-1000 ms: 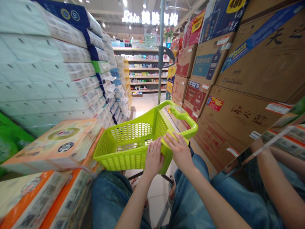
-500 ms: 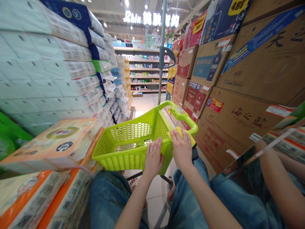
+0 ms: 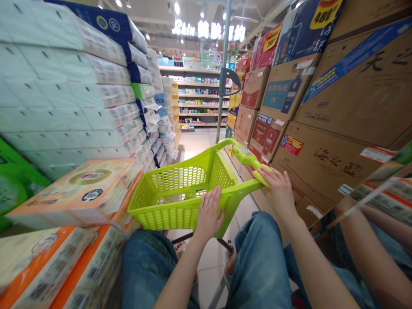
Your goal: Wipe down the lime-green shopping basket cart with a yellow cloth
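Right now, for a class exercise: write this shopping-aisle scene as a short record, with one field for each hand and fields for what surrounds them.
Left hand: flat against the near side of the lime-green plastic basket
Right hand: curled around the end of the green handle
Aisle left: stacked packs of paper tissues
Aisle right: stacked cardboard cartons
Ahead: stocked shelves

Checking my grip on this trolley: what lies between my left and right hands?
The head view shows the lime-green basket's rim running between the left hand and the right hand.
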A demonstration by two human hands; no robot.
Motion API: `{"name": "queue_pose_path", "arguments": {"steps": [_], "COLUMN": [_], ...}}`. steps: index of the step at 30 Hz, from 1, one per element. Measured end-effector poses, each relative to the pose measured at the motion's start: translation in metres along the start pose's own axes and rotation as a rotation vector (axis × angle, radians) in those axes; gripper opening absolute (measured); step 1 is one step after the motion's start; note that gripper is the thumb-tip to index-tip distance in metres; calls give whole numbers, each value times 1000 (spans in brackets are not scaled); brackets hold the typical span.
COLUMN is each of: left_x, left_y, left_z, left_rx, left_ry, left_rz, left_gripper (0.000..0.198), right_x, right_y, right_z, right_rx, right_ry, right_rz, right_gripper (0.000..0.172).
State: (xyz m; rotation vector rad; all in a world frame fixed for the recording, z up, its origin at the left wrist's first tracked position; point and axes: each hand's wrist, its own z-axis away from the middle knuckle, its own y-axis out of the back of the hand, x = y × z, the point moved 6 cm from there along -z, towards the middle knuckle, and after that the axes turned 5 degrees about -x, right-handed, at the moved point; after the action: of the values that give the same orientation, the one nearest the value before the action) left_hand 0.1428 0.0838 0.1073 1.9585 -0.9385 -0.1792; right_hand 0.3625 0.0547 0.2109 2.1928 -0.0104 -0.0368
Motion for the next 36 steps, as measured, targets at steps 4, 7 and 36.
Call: {"name": "queue_pose_path", "arguments": {"steps": [4, 7, 36], "left_x": [2, 1, 5], "left_y": [3, 3, 2], "left_z": [0, 1, 3], "left_rx": [-29, -44, -23], "left_ry": [-1, -3, 41], "left_rz": [28, 35, 4], "left_gripper": [75, 72, 64], "right_x": [-39, -87, -99], "right_y": [-7, -20, -24], "right_z": [6, 14, 17], "right_rx": [-28, -78, -153], "right_ry": [-8, 59, 246], "right_rz": [36, 9, -135], "right_gripper": [60, 57, 60]}}
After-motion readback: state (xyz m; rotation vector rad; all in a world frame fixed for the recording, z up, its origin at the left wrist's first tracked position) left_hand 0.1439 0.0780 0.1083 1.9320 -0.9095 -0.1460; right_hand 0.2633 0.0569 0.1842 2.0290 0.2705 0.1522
